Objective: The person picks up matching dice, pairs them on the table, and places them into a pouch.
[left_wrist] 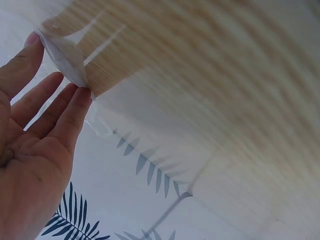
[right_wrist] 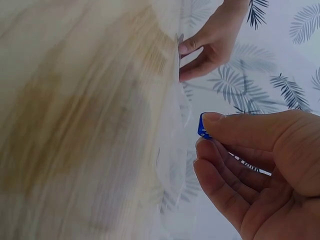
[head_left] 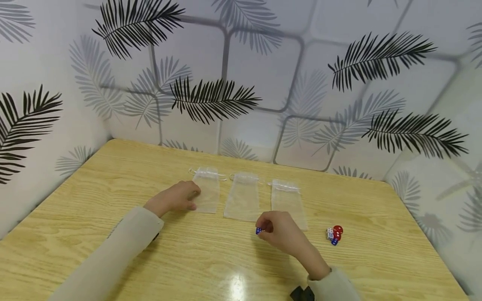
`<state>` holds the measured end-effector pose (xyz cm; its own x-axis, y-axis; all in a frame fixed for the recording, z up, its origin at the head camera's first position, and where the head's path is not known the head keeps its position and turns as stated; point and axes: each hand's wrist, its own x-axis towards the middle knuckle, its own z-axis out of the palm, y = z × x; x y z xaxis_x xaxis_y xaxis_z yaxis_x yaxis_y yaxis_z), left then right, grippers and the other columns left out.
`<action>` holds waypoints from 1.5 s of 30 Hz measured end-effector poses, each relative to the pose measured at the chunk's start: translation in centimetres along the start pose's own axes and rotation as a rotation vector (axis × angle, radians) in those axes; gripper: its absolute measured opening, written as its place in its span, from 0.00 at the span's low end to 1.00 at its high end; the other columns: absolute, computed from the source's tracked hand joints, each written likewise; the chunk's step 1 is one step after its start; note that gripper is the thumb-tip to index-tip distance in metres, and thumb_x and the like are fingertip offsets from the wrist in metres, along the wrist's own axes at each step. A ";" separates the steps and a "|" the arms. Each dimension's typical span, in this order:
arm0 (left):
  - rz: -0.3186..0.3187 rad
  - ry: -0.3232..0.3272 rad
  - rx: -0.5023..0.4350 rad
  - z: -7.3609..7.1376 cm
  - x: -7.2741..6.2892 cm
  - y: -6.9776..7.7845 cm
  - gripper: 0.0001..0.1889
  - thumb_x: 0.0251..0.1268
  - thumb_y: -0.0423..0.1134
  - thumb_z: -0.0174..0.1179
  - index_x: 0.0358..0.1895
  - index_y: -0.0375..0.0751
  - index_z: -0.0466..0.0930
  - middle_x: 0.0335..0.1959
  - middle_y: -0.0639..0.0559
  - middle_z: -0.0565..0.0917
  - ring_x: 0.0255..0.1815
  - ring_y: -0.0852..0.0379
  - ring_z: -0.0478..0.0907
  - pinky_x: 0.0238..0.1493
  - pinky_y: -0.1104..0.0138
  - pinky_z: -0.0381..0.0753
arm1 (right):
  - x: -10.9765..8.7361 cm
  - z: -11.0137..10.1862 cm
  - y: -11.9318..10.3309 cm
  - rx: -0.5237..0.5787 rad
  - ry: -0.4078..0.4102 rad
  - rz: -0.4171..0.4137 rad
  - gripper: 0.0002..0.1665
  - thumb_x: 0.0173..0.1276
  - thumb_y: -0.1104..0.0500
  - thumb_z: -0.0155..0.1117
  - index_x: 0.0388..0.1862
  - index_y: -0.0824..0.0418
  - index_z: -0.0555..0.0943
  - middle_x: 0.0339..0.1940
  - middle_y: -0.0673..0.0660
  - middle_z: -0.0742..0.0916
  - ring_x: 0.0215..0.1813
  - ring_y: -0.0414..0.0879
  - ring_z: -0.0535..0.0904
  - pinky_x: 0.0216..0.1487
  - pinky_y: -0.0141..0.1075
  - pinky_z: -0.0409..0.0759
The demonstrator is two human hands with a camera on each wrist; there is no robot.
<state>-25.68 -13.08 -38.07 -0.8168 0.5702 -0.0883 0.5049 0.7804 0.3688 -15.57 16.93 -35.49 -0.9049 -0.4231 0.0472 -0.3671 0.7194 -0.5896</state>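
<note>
In the head view my right hand pinches a blue die between thumb and fingertips, above the table just in front of the bags. The right wrist view shows the same die with white pips, partly covered by the thumb. My left hand rests its fingertips on the lower left part of the left sheer white drawstring bag; thumb and fingers are spread apart there. Beside it lie the middle bag and the right bag, all flat, the right one partly behind my right hand.
To the right on the wooden table sits a small cluster of dice: red dice, white dice and a blue die. A wall with leaf patterns borders the table's back edge.
</note>
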 end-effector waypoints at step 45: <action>0.024 0.003 0.024 0.1 0.0 0.0 0.23 0.62 0.36 0.63 0.57 0.27 0.73 0.57 0.34 0.76 0.58 0.37 0.73 0.59 0.50 0.72 | 0.4 3.4 -2.1 0.055 -0.254 -0.165 0.08 0.53 0.74 0.68 0.26 0.63 0.81 0.24 0.52 0.84 0.27 0.31 0.74 0.31 0.23 0.75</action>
<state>-25.71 -13.07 -38.14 -0.8052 0.5880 -0.0770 0.5309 0.7726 0.3482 -14.41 13.32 -36.98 -0.7487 -0.6608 -0.0527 -0.4862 0.6013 -0.6341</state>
